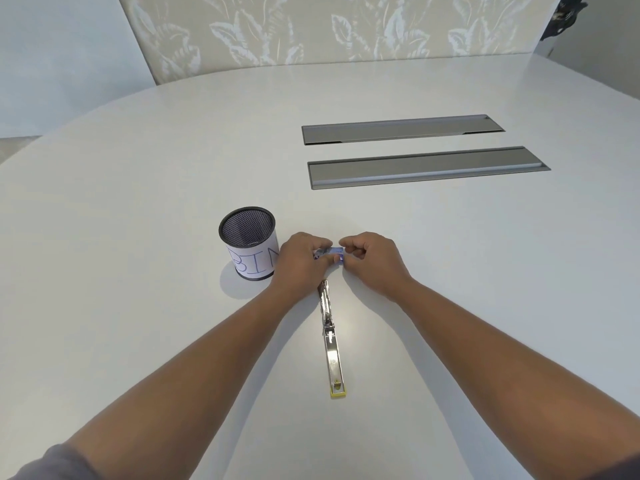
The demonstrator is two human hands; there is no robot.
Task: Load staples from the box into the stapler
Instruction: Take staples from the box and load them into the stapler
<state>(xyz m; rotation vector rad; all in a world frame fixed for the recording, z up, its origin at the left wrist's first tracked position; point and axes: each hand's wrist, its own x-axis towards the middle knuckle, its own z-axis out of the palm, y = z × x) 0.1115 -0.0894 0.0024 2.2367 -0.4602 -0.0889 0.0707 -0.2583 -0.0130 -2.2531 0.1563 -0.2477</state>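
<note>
We held the little box [330, 251] with both hands, just past the far end of the stapler [331, 344].

The stapler lay flat and opened out long on the white table [138, 220], its yellow tip nearest to us. Our left hand [301, 259] and right hand [369, 259] were close together, fingers pinched on the small blue box between them. We could not tell if the box was open. A black mesh cup [247, 242] marked "BIN" stood left of the stapler's far end, beside our left hand.
</note>
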